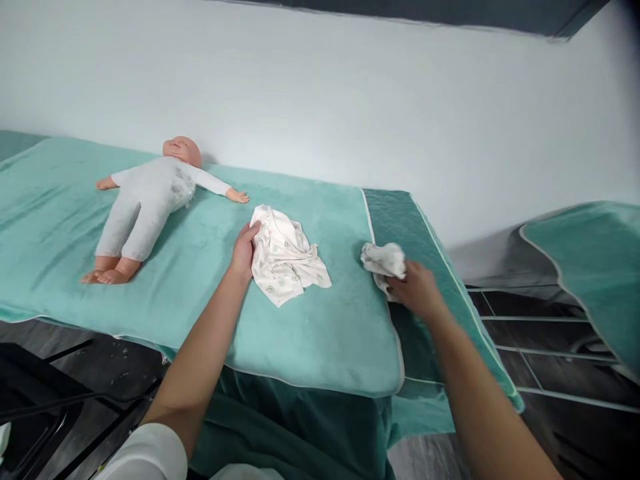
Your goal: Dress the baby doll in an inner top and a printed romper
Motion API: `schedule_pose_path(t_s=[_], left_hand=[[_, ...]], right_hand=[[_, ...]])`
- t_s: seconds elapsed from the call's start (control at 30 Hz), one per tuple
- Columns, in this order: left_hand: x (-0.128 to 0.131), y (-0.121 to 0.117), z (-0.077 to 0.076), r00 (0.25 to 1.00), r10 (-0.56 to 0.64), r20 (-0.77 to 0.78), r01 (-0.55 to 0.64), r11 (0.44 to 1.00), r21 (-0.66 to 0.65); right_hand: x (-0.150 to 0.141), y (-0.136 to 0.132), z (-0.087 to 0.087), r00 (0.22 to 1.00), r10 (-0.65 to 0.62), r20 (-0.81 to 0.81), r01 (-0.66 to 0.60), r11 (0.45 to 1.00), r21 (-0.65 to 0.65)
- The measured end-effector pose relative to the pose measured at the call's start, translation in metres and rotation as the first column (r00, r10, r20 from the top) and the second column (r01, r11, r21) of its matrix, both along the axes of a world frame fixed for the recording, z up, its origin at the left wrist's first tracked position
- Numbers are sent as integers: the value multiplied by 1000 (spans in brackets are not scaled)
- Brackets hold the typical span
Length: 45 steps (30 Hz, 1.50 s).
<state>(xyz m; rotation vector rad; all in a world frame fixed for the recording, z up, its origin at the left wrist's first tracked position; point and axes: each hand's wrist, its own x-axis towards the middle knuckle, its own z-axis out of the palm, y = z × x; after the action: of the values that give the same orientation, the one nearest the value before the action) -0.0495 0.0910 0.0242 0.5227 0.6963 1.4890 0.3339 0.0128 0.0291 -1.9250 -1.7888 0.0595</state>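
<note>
in the head view, separate handling of two cloths is judged to be in hand: the patterned cloth point(285, 257), lying on the bed point(320, 340) near the doll point(147, 187), is pinched at its edge by the left hand point(244, 252), and the bunched white cloth point(385, 259) is pinched by the right hand point(419, 288). for any further move, a secure hold on loose fabric is called for. fingers beneath both cloths are hidden, inner folds cannot be made out, and the right forearm is cut off by the frame.
</note>
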Motion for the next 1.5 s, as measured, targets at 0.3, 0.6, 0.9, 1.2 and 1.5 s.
schedule_pose_path(t_s=[0.3, 0.6, 0.9, 1.2, 1.5], left_hand=[[-7, -5, 53, 906, -170, -389, 182, 983, -5], [-17, -60, 201, 584, -304, -752, 612, 774, 162], [-41, -61, 197, 682, 89, -726, 278, 886, 370], [-33, -69, 199, 113, 528, -842, 209, 816, 539], [-52, -71, 195, 121, 627, -770, 190, 746, 638]], right_hand=[[-32, -2, 48, 999, -30, -15, 29, 999, -22], [-170, 5, 186, 521, 715, -467, -740, 651, 171], [-218, 21, 220, 701, 659, -272, -596, 751, 283], [-205, 12, 221, 837, 477, 268, -539, 804, 253], [-165, -2, 204, 875, 295, 383, -395, 894, 214]])
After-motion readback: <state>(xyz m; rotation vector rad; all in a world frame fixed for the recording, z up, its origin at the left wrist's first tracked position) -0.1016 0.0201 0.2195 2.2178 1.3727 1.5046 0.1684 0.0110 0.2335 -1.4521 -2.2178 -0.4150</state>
